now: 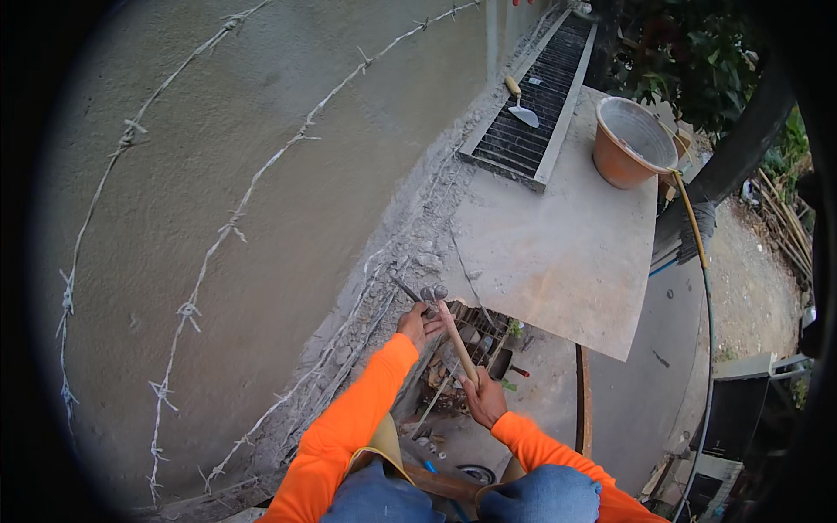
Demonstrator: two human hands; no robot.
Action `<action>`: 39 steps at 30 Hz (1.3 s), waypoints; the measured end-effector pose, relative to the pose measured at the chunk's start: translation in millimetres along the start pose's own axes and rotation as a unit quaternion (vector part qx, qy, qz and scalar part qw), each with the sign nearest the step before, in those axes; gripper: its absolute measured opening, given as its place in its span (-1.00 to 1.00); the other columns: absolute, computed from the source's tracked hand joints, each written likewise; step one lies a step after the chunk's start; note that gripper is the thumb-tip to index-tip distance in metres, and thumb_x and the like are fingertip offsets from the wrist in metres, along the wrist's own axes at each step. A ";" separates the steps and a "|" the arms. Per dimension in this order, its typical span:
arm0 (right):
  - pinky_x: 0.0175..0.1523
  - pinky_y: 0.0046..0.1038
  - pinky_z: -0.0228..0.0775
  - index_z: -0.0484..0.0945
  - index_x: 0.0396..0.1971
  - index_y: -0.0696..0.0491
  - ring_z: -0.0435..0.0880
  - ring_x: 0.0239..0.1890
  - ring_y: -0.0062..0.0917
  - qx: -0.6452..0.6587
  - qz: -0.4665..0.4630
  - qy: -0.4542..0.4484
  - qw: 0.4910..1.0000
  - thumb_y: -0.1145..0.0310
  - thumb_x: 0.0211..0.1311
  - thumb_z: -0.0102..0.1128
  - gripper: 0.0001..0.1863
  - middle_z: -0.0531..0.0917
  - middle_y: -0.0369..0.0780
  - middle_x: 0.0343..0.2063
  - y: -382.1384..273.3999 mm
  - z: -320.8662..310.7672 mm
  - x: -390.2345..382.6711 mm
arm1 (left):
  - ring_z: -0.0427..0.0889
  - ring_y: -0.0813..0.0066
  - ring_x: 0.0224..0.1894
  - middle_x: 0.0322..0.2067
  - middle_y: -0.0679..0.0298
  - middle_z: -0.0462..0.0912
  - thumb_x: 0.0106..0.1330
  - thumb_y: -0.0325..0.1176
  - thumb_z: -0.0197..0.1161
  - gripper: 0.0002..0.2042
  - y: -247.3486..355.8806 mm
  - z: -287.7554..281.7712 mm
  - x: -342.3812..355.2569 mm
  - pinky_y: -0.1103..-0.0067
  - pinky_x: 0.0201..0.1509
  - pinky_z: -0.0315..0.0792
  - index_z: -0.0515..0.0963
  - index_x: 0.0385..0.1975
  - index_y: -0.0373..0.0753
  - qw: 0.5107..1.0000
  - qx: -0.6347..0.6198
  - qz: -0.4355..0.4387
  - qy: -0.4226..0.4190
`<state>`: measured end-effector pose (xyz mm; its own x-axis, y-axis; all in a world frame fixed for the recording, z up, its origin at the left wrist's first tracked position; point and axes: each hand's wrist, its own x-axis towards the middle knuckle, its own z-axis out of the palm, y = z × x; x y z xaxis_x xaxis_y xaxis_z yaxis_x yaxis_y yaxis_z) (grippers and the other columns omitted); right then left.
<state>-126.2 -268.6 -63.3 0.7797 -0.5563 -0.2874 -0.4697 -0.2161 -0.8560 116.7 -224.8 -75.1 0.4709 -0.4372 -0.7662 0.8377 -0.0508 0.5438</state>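
Observation:
My right hand (485, 399) is wrapped round the lower end of the wooden handle of a hammer (459, 342). The hammer's grey metal head lies close to my left hand (419, 326), which is closed on a dark, thin metal chisel (404, 287). The chisel slants up and left toward the rough, broken concrete edge (397, 261) at the foot of the wall. Whether the hammer head touches the chisel, I cannot tell. Both forearms wear orange sleeves.
Barbed wire (234, 225) runs along the plastered wall (288, 174) at left. Ahead lie a pale board (549, 253), a metal grating (506, 144), a trowel (523, 113) and an orange bucket (621, 161). A hose (708, 314) hangs at right. Below my hands, a gap shows a lower level.

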 end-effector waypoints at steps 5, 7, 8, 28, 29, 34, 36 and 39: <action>-0.35 -0.16 0.45 0.46 -0.20 0.10 0.65 -0.49 -0.07 0.061 0.021 0.027 0.998 0.07 0.49 0.12 -0.66 0.60 -0.02 -0.57 8.5 4.4 -15.3 | 0.71 0.05 0.01 -0.32 0.12 0.65 0.54 -0.19 -0.06 -0.78 7.2 -8.6 -10.5 0.23 0.26 0.51 0.41 -0.32 -0.15 0.994 -0.052 0.096 -0.029; -0.30 -0.12 0.50 0.48 -0.17 0.09 0.71 -0.44 0.01 0.049 0.022 0.034 0.998 0.02 0.49 0.11 -0.62 0.65 0.01 -0.54 8.4 5.8 -15.3 | 0.73 0.08 -0.05 -0.39 0.19 0.63 0.52 -0.20 -0.05 -0.78 21.3 -9.5 -6.2 0.27 0.21 0.53 0.40 -0.35 -0.14 0.993 -0.015 0.119 -0.003; -0.30 -0.13 0.50 0.49 -0.17 0.09 0.71 -0.45 -0.01 0.044 0.018 0.040 0.998 0.03 0.49 0.12 -0.63 0.65 0.00 -0.54 7.6 5.9 -14.1 | 0.71 0.13 -0.15 -0.45 0.23 0.59 0.51 -0.21 -0.04 -0.78 27.6 -9.6 -4.0 0.29 0.16 0.54 0.39 -0.37 -0.14 0.994 -0.021 0.106 -0.005; -0.38 -0.28 0.45 0.48 -0.26 0.13 0.62 -0.58 -0.29 0.119 0.023 0.059 0.991 0.07 0.47 0.18 -0.63 0.58 -0.10 -0.62 0.8 10.7 -28.2 | 0.24 0.47 -0.74 -0.68 0.40 0.27 0.53 -0.19 -0.05 -0.80 34.6 -48.6 2.5 0.43 -0.41 0.43 0.34 -0.35 -0.10 0.996 0.062 0.058 0.028; -0.38 -0.27 0.45 0.48 -0.26 0.13 0.63 -0.57 -0.29 0.126 0.019 0.059 0.990 0.07 0.48 0.18 -0.63 0.58 -0.11 -0.62 0.1 10.4 -27.2 | 0.25 0.47 -0.73 -0.68 0.39 0.27 0.54 -0.18 -0.05 -0.79 33.0 -51.8 -1.4 0.43 -0.41 0.43 0.35 -0.34 -0.10 0.997 0.060 0.053 -0.004; -0.36 -0.24 0.46 0.48 -0.23 0.12 0.66 -0.54 -0.19 0.133 0.001 0.046 0.990 0.07 0.48 0.17 -0.63 0.60 -0.07 -0.60 -6.2 6.6 -17.6 | 0.40 0.41 -0.62 -0.70 0.36 0.35 0.54 -0.11 0.01 -0.75 17.0 -37.6 0.0 0.40 -0.26 0.45 0.41 -0.35 -0.08 0.997 -0.039 0.067 -0.017; -0.36 -0.22 0.46 0.47 -0.21 0.12 0.67 -0.52 -0.12 0.122 -0.010 0.046 0.991 0.08 0.48 0.17 -0.64 0.60 -0.04 -0.58 -10.3 3.0 -13.4 | 0.51 0.39 -0.49 -0.62 0.36 0.46 0.54 -0.09 0.02 -0.74 18.5 -28.6 1.9 0.41 -0.20 0.45 0.44 -0.34 -0.08 0.996 -0.066 0.062 -0.026; -0.36 -0.21 0.45 0.46 -0.21 0.12 0.66 -0.49 -0.02 0.127 -0.047 0.037 0.990 0.10 0.48 0.17 -0.66 0.59 0.00 -0.58 -19.1 -4.1 -8.2 | 0.62 0.34 -0.31 -0.46 0.33 0.59 0.55 -0.08 -0.01 -0.72 29.7 -21.3 0.5 0.40 -0.13 0.46 0.45 -0.35 -0.08 0.990 -0.119 0.069 -0.030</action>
<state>-125.4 -263.2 -42.9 0.7782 -0.6024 -0.1776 -0.2699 -0.0654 -0.9607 147.7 -207.4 -66.6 0.5741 -0.4781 -0.6647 0.8113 0.2224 0.5407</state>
